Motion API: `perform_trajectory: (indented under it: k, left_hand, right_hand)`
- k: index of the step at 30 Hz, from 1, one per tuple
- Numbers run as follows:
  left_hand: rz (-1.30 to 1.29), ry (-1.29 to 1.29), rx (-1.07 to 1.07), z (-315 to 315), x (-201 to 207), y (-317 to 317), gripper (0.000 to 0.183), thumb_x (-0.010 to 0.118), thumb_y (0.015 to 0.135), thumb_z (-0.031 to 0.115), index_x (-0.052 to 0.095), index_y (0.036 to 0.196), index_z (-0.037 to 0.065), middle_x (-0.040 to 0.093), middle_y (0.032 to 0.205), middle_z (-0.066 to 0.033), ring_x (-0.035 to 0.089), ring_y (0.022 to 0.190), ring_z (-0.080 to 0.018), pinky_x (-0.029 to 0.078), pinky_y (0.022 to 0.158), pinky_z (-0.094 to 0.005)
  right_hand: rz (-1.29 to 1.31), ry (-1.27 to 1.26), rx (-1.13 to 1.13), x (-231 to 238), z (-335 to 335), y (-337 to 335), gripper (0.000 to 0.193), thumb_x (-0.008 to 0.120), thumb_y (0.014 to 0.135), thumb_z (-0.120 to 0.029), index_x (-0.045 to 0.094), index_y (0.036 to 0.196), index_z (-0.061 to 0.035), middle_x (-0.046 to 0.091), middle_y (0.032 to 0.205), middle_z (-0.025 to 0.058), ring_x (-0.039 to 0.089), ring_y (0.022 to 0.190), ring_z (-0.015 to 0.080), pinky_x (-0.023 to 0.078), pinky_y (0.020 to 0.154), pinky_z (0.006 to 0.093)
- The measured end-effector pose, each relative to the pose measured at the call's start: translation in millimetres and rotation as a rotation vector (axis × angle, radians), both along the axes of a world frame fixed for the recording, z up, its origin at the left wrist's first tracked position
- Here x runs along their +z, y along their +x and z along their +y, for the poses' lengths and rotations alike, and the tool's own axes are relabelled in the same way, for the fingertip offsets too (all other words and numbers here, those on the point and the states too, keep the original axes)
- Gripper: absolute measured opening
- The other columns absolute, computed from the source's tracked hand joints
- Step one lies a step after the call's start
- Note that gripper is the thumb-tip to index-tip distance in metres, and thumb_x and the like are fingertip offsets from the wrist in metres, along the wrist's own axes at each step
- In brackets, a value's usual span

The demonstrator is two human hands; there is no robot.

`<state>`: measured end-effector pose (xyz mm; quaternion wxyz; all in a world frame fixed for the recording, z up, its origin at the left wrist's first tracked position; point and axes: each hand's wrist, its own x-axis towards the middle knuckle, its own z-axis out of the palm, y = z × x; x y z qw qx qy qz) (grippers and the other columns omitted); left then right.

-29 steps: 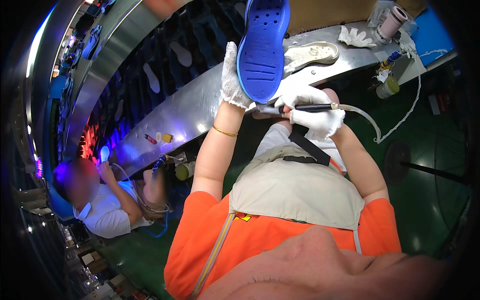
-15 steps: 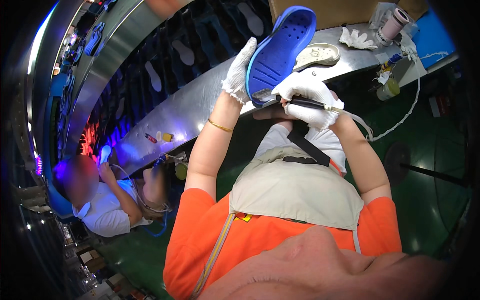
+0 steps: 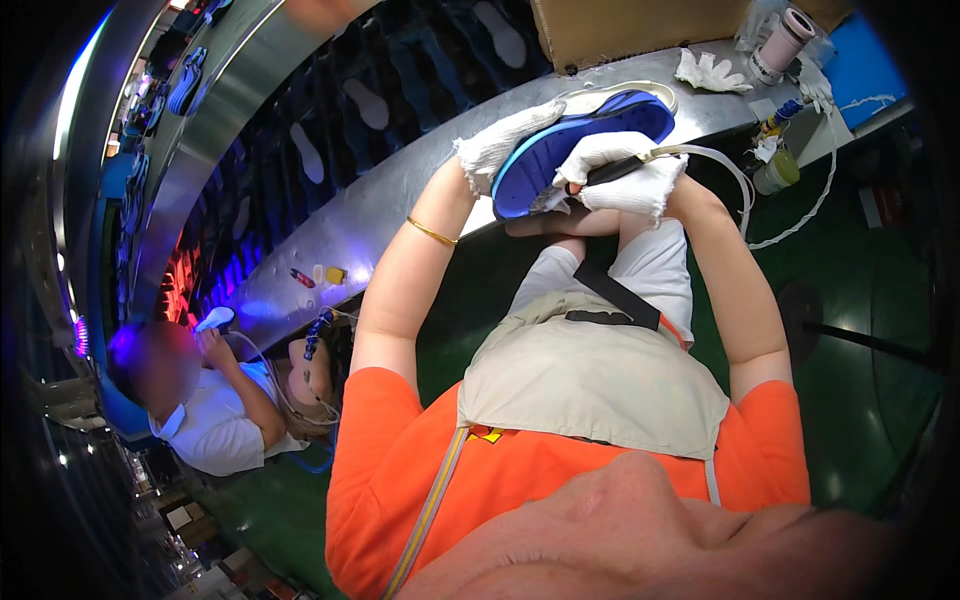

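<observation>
A blue shoe with a perforated upper part (image 3: 545,158) is tilted over the metal bench edge. My left hand (image 3: 500,143), in a white knit glove, grips it along its far left side. My right hand (image 3: 625,172), also gloved with some fingertips bare, closes round a black-handled tool (image 3: 612,173) that trails a pale hose (image 3: 738,172). The tool's tip sits low by the shoe's near end, largely hidden by my fingers; whether it touches cannot be made out. Behind the blue shoe lies an off-white shoe (image 3: 592,101), partly covered.
A loose white glove (image 3: 712,72) and a pink cup (image 3: 785,45) lie at the bench's far right, beside a cardboard box (image 3: 640,30). Beyond the metal bench (image 3: 400,185), a conveyor carries grey insoles (image 3: 367,103). At left sits another person (image 3: 215,410) holding a pale shoe part.
The blue shoe has tipped from nearly upright to lying lower and flatter, its far end swinging right and down. Both hands turned with it, and the hose now bows upward.
</observation>
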<state>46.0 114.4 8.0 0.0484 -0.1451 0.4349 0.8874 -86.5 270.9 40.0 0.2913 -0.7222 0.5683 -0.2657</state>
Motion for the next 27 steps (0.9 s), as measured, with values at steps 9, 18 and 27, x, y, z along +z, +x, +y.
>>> perform_trajectory:
  k: [9, 18, 27]
  left_hand:
    - [0.104, 0.422, 0.038, 5, -6, 9, 0.055, 0.039, 0.093, 0.048, 0.041, 0.13, 0.007, 0.056, 0.112, -0.0223, 0.061, 0.095, -0.0365, 0.052, 0.074, -0.0577]
    - [0.411, 0.43, 0.323, 24, -32, 9, 0.078, 0.031, 0.086, 0.064, 0.037, 0.134, 0.002, 0.048, 0.126, -0.0237, 0.055, 0.106, -0.0363, 0.046, 0.091, -0.0459]
    - [0.446, 0.377, 0.419, 39, -42, 7, 0.069, 0.023, 0.09, 0.06, 0.043, 0.128, 0.006, 0.057, 0.115, -0.0143, 0.057, 0.101, -0.0288, 0.045, 0.094, -0.0383]
  right_hand:
    - [-0.36, -0.134, -0.161, 4, 20, -5, 0.015, 0.07, 0.068, -0.007, 0.061, 0.08, -0.0059, 0.062, 0.088, 0.003, 0.06, 0.084, 0.0145, 0.048, 0.079, 0.0264]
    - [-0.804, 0.205, -0.389, 0, 27, 37, 0.016, 0.066, 0.071, -0.006, 0.062, 0.086, -0.0029, 0.063, 0.082, 0.0046, 0.06, 0.077, 0.012, 0.051, 0.075, 0.0265]
    - [-0.739, -0.148, -0.434, -14, 24, 55, 0.008, 0.065, 0.076, -0.003, 0.062, 0.084, -0.0023, 0.062, 0.08, 0.0043, 0.059, 0.074, 0.0086, 0.05, 0.07, 0.0233]
